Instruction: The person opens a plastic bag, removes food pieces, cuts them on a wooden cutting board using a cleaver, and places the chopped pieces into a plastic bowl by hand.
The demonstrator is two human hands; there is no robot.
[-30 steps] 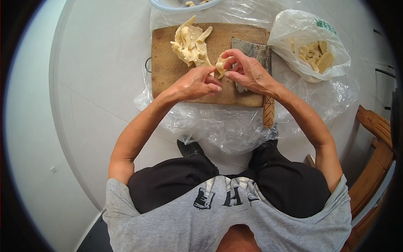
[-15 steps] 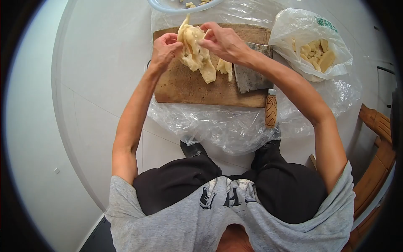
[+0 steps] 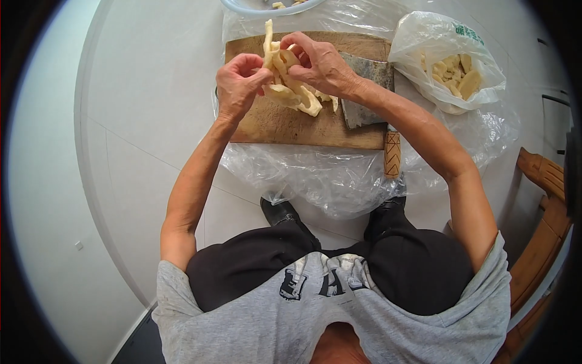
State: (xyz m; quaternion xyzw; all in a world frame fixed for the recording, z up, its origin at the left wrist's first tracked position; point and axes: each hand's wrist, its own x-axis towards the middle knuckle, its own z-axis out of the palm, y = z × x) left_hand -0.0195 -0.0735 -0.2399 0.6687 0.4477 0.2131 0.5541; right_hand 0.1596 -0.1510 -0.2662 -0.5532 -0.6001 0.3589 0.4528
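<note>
Over the wooden cutting board (image 3: 285,130) I hold a pale yellow, limp, folded piece of food (image 3: 290,94); its exact kind I cannot make out. My left hand (image 3: 239,86) pinches its left edge between thumb and fingers. Closed on its upper right side is my right hand (image 3: 326,68). One strip of it sticks up between the hands, and the lower end hangs near the board. A smaller pale scrap (image 3: 332,102) lies just right of it. Under my right forearm rests a cleaver (image 3: 367,112), its carved wooden handle over the board's front edge.
A white plastic bag (image 3: 424,85) with several pale yellow pieces stands right of the board. At the top edge is a light blue basin (image 3: 273,11) with more pieces. Clear plastic sheeting (image 3: 339,188) lies beneath the board. Wooden furniture (image 3: 539,242) stands at the right.
Both hands have shifted slightly, and the pale piece has been turned and spread into looped folds between them. My left hand shows more of its back. The cleaver stays on the board.
</note>
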